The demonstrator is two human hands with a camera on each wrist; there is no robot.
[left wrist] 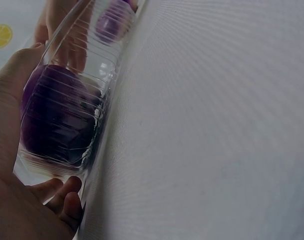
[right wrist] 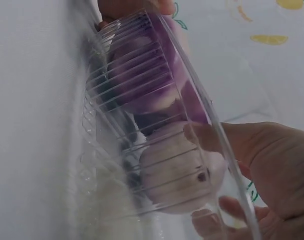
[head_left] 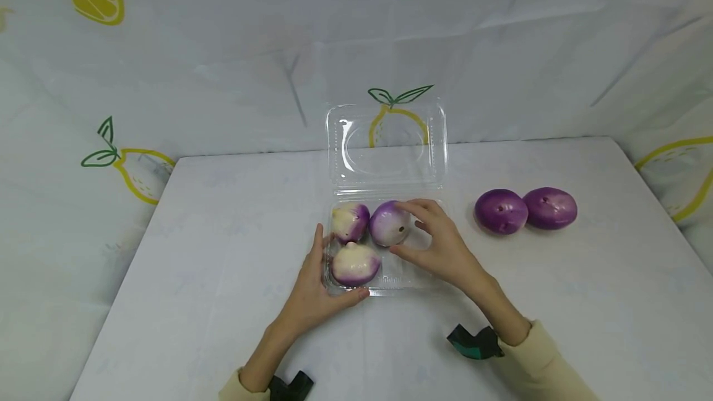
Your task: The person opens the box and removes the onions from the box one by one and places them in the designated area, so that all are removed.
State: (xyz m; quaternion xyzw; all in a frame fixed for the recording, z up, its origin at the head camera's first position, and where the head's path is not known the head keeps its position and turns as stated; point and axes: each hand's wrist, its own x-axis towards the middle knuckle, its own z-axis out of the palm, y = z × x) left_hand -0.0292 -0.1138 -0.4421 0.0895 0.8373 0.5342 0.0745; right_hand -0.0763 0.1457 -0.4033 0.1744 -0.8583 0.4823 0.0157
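the right hand (head_left: 437, 246) pinches a pale purple vegetable (head_left: 387, 224) inside the clear box (head_left: 401, 292), in the far half near the middle, thumb at the near side and a fingertip at the far side. this hand reaches in over the box's right side and is the closer one to that vegetable. the left hand (head_left: 320, 293) grips the box's near left corner, thumb along the near edge, fingers at the left wall. the box's base runs longer from side to side, and its lid (head_left: 387, 163) is open beyond the far edge, leaving the top uncovered. the box's left half holds a far-left vegetable (head_left: 350, 221) and a near-left vegetable (head_left: 355, 265); the box's near right part offers room. right of the box, two darker vegetables (head_left: 501, 211) lie on the desk (head_left: 223, 265), seemingly touching, long axes roughly side to side, closer to the right hand. desk surface shows between them and the box's right edge.
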